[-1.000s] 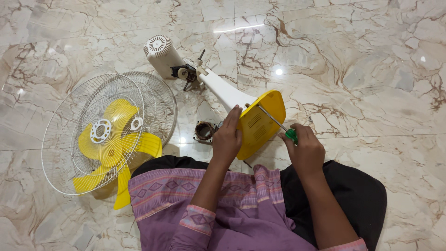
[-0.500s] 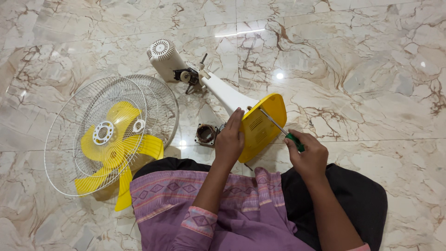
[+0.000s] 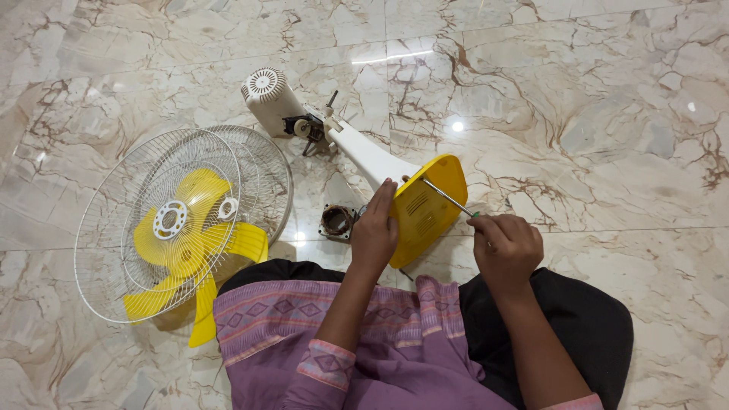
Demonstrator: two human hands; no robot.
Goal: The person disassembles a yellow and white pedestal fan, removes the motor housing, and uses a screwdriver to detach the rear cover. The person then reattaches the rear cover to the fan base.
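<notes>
Head view, screwdriver (image 3: 446,197) gripped in right hand (image 3: 507,247) fingers

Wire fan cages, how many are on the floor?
2. The front wire cage lies on the floor left of the person, over the yellow blades; the second cage lies partly hidden behind it.

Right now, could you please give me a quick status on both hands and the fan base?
Left hand steadies yellow fan base. Right hand grips screwdriver, tip on base underside. Small round part on floor beside left hand.
</notes>
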